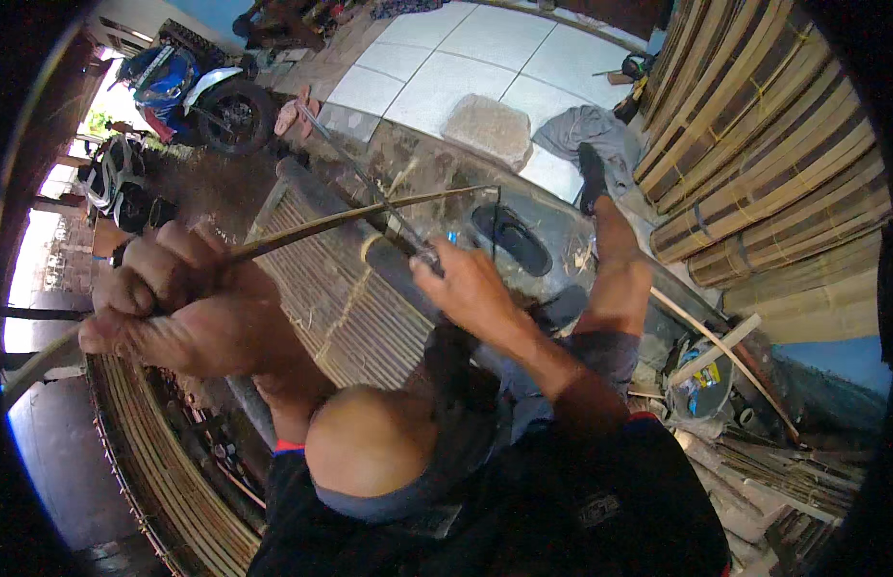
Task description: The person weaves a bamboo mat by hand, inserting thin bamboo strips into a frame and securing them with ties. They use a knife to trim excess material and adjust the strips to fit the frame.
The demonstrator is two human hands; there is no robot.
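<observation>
My left hand (182, 308) is raised at the left, its fingers wrapped round a long, thin bamboo strip (336, 218). One end of the strip runs out past the fist to the lower left; the other stretches right, beyond my right hand (473, 296). That hand grips the dark handle of a long-bladed knife (370, 183), the blade pointing up and to the left. Knife and strip cross just above the right hand; whether they touch I cannot tell. Beneath both lies a mat of narrow bamboo slats (355, 322) with a dark rolled edge.
A black sandal (512, 238) lies near my outstretched foot. Beyond are a flat stone (487, 132) and a grey cloth (586, 135) on white tiles. Rolled bamboo blinds (764, 125) are stacked at the right, above a bucket (701, 389). Motorbikes (192, 96) stand far left.
</observation>
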